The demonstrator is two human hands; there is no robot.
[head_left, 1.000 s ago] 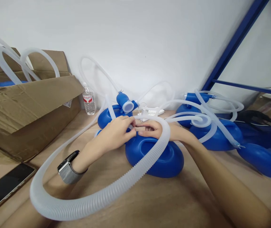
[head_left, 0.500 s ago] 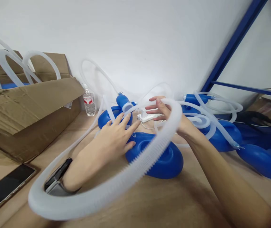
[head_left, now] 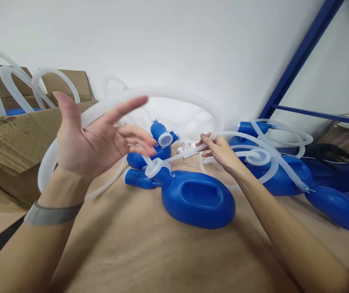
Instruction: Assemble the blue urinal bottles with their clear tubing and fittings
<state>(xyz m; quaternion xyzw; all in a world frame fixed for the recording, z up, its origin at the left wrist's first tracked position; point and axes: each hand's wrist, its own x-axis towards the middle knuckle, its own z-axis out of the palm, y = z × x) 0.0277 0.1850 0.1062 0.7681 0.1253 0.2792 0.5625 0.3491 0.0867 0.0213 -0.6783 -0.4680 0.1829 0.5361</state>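
Observation:
A blue plastic urinal bottle (head_left: 198, 207) lies on the table in front of me, its neck ringed by a white collar (head_left: 154, 167). The thumb and fingers of my right hand (head_left: 218, 152) close on a translucent corrugated hose (head_left: 189, 97) behind the bottle. From there the hose arcs up and left, passing behind my left hand (head_left: 93, 142). That hand is raised with palm turned up, fingers spread, holding nothing. A blue cylindrical part (head_left: 140, 179) lies left of the neck, joined near it.
At left stands a cardboard box (head_left: 36, 142) with more hoses. Another blue bottle (head_left: 137, 160) lies behind, near a white power strip (head_left: 188, 149). More blue bottles (head_left: 295, 173) with coiled hoses lie at right, beside a blue metal frame (head_left: 299, 61).
My left hand has moved up and left off the bottle's neck and turned palm up. The hose loop has swung from in front of the bottle to behind it. My right fingers have closed on the hose.

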